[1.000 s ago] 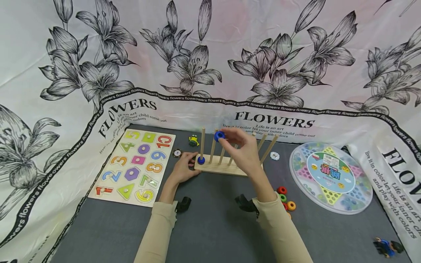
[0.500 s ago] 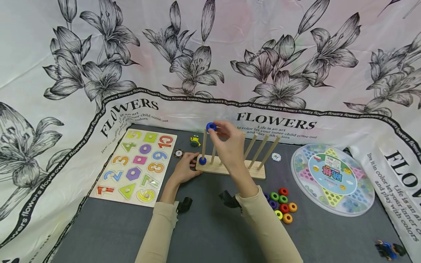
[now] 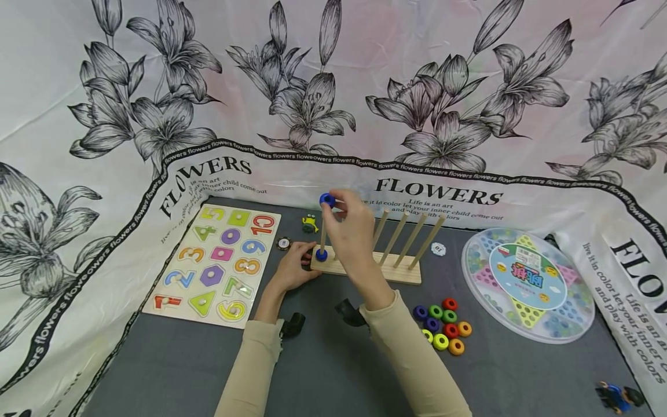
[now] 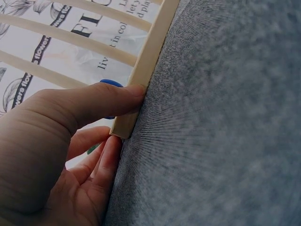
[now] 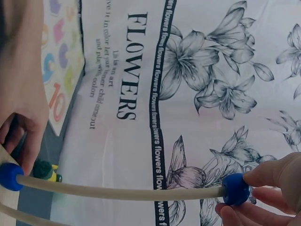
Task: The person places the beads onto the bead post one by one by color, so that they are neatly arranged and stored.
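We saw the right hand (image 3: 348, 226) raised over the wooden peg rack (image 3: 366, 267), its fingertips (image 5: 268, 176) pinching a blue ring (image 3: 326, 200) at the very top of the leftmost peg (image 3: 323, 234). In the right wrist view the ring (image 5: 235, 189) sat on the tip of that peg (image 5: 117, 192), not yet slid down. A second blue ring (image 3: 321, 254) already lay at the foot of the same peg, resting on the rack's base. The left hand (image 3: 289, 270) held the rack's left end steady, thumb (image 4: 94, 101) pressed along the front edge of the base and the fingers curled round the corner. The rack stood on the grey worktop (image 3: 333, 370). A cluster of loose coloured rings (image 3: 442, 326) lay just right of the right forearm. A number puzzle board (image 3: 216, 262) lay to the left, and a round marble game box (image 3: 526, 281) to the right.
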`<state>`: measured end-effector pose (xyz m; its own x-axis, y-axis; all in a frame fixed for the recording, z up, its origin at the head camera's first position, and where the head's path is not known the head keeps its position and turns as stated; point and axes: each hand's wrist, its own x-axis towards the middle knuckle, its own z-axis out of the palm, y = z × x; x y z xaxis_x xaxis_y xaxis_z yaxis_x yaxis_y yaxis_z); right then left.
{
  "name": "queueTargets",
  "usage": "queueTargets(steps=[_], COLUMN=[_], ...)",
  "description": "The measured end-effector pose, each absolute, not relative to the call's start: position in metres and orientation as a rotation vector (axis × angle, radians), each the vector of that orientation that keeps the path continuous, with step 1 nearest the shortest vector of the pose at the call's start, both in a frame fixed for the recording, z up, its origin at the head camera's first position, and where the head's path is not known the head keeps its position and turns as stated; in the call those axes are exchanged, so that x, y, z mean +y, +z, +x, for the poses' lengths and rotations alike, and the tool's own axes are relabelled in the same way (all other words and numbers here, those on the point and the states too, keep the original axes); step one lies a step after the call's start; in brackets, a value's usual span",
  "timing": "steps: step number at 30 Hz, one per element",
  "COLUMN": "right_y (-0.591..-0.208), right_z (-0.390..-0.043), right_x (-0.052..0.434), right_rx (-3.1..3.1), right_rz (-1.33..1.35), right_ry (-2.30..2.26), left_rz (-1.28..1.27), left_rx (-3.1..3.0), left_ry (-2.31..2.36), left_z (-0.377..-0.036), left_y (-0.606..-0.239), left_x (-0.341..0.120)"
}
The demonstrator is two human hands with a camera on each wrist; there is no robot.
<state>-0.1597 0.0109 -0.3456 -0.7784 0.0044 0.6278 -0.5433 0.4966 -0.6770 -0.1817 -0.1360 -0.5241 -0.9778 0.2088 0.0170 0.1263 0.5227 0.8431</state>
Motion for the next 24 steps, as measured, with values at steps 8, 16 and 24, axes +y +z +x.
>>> queueTargets(steps=[8,16,24], right_y=[-0.355,-0.375,-0.404], right_z=[-0.160,-0.156,-0.150], right_x=[0.007,0.005,0.006], right_rx=[-2.255,-2.283,-2.330], right_rz=[0.392,0.362,0.321], right_ry=[1.274,1.265,1.384], left_rz=[0.298,0.307,0.320], left_rx=[2.666,2.660,2.681], left_ry=[1.465,1.483,1.452], left_z=[-0.181,-0.180,-0.181], left_y=[-0.523,-0.520,-0.521], left_x=[-0.135,-0.136,-0.137])
